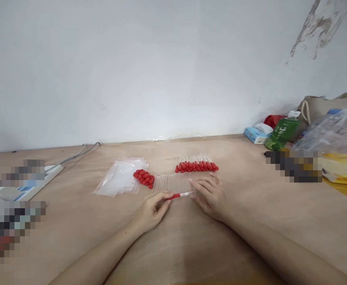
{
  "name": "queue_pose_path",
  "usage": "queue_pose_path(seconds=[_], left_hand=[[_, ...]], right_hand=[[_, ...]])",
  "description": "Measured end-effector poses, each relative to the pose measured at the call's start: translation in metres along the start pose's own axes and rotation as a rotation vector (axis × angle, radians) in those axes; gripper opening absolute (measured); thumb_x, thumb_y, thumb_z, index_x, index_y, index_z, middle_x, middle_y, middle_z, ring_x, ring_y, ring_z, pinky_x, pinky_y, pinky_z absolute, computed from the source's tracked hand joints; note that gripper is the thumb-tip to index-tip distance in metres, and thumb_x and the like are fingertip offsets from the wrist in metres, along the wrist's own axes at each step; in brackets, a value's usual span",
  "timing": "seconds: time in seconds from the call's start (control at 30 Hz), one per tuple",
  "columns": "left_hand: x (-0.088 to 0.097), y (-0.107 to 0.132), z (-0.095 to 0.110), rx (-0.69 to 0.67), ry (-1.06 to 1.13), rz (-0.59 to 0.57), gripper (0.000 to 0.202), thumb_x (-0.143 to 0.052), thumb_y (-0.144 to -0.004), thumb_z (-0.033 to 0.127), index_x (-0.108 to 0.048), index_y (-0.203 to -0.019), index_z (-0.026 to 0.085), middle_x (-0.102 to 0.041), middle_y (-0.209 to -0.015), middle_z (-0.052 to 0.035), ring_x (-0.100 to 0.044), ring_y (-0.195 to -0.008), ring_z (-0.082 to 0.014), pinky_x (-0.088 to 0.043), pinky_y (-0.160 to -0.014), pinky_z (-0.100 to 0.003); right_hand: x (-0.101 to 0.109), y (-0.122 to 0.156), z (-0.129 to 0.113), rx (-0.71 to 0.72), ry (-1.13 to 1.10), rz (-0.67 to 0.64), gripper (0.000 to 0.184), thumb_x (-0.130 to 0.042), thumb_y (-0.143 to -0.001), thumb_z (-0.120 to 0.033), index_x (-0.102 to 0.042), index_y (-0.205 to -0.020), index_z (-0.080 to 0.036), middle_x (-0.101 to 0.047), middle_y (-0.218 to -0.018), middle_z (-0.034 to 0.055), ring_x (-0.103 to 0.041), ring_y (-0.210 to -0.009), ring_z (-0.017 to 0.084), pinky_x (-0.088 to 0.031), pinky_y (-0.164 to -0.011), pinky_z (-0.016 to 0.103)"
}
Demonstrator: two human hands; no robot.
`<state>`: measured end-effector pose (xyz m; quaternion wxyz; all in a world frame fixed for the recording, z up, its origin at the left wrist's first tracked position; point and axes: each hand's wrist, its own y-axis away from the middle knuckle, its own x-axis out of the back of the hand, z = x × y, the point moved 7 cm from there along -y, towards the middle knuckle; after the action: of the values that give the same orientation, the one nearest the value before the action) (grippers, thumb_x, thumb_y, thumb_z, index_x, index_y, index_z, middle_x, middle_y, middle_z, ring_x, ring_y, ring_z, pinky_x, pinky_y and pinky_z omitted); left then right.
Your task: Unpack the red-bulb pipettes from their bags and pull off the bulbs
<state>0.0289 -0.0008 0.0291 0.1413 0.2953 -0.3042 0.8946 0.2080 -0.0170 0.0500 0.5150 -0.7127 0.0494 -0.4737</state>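
Observation:
In the middle of the table, a red rubber bulb sits at the left end of a clear glass dropper tube. My left hand pinches the bulb between thumb and fingers. The right end of that tube is in my right hand, with the fingertips partly hiding it. Just beyond both hands lies a row of clear glass tubes. A pile of loose red bulbs rests left of the row. Behind it, several droppers with red bulbs lie side by side, bulbs toward me.
Flat clear zip bags lie left of the loose bulbs. At the far left is a white power strip with a grey cable. A green bottle, a blue tissue pack and plastic bags stand at the right. A wall borders the back.

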Motion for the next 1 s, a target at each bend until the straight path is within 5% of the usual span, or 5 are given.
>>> queue_pose_path(seconds=[0.1, 0.27, 0.4, 0.7, 1.0], left_hand=[[0.0, -0.001, 0.011, -0.068, -0.008, -0.012, 0.018, -0.047, -0.082, 0.016, -0.059, -0.096, 0.018, -0.064, -0.097, -0.0059, -0.06, -0.092, -0.0152, -0.048, -0.082, -0.028], [-0.001, -0.003, 0.018, -0.098, -0.065, -0.034, 0.02, -0.053, -0.08, 0.022, -0.059, -0.099, 0.018, -0.064, -0.093, -0.0065, -0.06, -0.085, -0.0154, -0.048, -0.076, -0.027], [-0.006, 0.0, 0.018, -0.125, -0.083, -0.079, 0.015, -0.049, -0.084, 0.021, -0.061, -0.09, 0.017, -0.063, -0.078, -0.0042, -0.059, -0.069, -0.0118, -0.047, -0.063, -0.022], [-0.007, 0.007, 0.018, -0.163, -0.125, -0.106, 0.015, -0.045, -0.085, 0.019, -0.059, -0.08, 0.016, -0.061, -0.071, -0.0028, -0.056, -0.063, -0.0109, -0.044, -0.059, -0.021], [0.0, 0.01, 0.013, -0.174, -0.159, -0.083, 0.016, -0.045, -0.084, 0.017, -0.06, -0.081, 0.016, -0.059, -0.07, -0.0027, -0.055, -0.063, -0.0109, -0.043, -0.058, -0.021]], right_hand=[[-0.001, 0.0, -0.006, 0.056, -0.049, -0.006, 0.019, -0.05, -0.083, -0.024, -0.061, -0.099, -0.024, -0.061, -0.062, -0.0031, -0.051, -0.063, 0.01, -0.025, -0.092, 0.04], [-0.006, 0.001, -0.014, 0.051, -0.111, -0.044, 0.012, -0.052, -0.082, -0.023, -0.064, -0.083, -0.022, -0.059, -0.058, -0.0031, -0.047, -0.061, 0.01, -0.027, -0.085, 0.036], [-0.007, 0.004, -0.024, 0.104, -0.145, -0.066, 0.012, -0.051, -0.082, -0.023, -0.062, -0.08, -0.021, -0.057, -0.057, -0.0035, -0.043, -0.059, 0.009, -0.026, -0.081, 0.034], [-0.004, 0.011, -0.03, 0.195, -0.137, -0.059, 0.009, -0.05, -0.082, -0.021, -0.059, -0.08, -0.02, -0.054, -0.053, -0.0046, -0.041, -0.059, 0.009, -0.025, -0.082, 0.034], [0.001, 0.014, -0.013, 0.121, -0.226, -0.057, 0.013, -0.052, -0.08, -0.019, -0.062, -0.087, -0.023, -0.057, -0.056, -0.0045, -0.043, -0.063, 0.01, -0.024, -0.085, 0.036]])
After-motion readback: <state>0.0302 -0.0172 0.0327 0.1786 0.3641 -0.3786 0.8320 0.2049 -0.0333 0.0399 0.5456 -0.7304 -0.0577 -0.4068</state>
